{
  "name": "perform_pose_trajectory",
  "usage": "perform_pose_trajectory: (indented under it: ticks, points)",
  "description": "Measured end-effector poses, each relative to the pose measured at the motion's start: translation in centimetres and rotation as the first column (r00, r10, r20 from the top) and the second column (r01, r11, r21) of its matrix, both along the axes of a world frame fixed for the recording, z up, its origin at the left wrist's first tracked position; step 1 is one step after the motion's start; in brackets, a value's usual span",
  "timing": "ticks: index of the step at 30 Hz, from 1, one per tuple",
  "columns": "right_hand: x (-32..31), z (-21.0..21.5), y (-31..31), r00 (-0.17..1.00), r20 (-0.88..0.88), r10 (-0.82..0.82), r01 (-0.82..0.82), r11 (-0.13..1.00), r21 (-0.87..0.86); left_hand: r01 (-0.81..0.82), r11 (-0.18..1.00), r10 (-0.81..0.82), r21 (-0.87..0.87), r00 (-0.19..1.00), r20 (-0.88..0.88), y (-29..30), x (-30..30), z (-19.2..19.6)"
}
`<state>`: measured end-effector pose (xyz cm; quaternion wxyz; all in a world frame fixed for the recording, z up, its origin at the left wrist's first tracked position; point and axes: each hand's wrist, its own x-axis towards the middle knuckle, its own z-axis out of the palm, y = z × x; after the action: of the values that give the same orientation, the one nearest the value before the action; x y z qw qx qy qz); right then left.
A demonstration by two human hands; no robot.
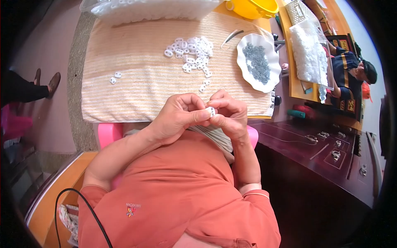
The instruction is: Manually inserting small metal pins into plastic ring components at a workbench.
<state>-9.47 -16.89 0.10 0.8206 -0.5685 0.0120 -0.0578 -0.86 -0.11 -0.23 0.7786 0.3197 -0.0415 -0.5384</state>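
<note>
In front of my body, close to the near edge of the table, a small white plastic piece with two dark holes [212, 112] sits between my fingertips. My left hand [180, 112] pinches it from the left with thumb and index finger. On the other side my right hand [230, 114] is closed at the same piece, its thumb and fingers at the edge. Beyond the hands lies a loose pile of similar white two-hole pieces [198, 51]. A few of them trail down toward my hands, and a pair of white pieces [115, 78] lies apart at the left.
A scalloped white dish [271, 81] holds many small grey parts. Thin dark and pale strips [232, 37] lie beside it. A clear bin [153, 10] of white pieces stands at the far edge, near a yellow basket [254, 8]. At right a person [351, 74] sits by another bin [308, 53].
</note>
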Motion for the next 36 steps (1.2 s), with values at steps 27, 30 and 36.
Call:
perform_pose_trajectory:
  ticks: [27, 30, 36]
  points:
    - [1.6, 4.0, -5.0, 0.961, -0.129, -0.244, 0.145, 0.844, -0.516, 0.017, 0.998, -0.017, 0.058, 1.0, 0.01, 0.0, 0.6, 1.1]
    - [3.0, 5.4, -8.2, 0.96, -0.134, -0.246, 0.093, 0.732, -0.675, 0.015, 0.998, -0.017, 0.054, 0.999, 0.034, 0.1, 0.5, 1.2]
    - [9.3, 10.0, -12.2, 0.916, 0.136, -0.377, 0.309, 0.45, -0.838, -0.009, 0.999, 0.005, 0.049, 0.998, 0.068, 0.4, 0.5, 1.1]
